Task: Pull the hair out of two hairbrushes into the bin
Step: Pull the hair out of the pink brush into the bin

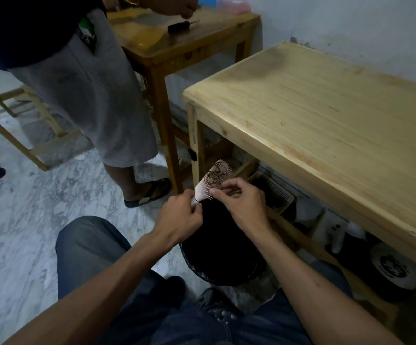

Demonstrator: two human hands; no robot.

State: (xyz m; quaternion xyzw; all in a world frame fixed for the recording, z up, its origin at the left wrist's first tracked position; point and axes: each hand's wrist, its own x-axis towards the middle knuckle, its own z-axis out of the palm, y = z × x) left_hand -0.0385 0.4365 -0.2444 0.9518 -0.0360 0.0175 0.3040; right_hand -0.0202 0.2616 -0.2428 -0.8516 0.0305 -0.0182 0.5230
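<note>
A pink hairbrush (216,176) with pale bristles is held over a black-lined bin (223,255) on the floor. Dark brown hair (214,176) is tangled in the bristles. My left hand (179,215) grips the brush at its handle end. My right hand (239,197) pinches at the bristles near the brush's lower edge, fingers closed on strands of hair. A second, dark hairbrush (179,26) lies on the far brown table (177,49).
A light wooden table (326,125) stands to the right, with a basket (274,190) and white items under it. Another person (85,83) in grey shorts stands at the left by the far brown table. The floor is marble.
</note>
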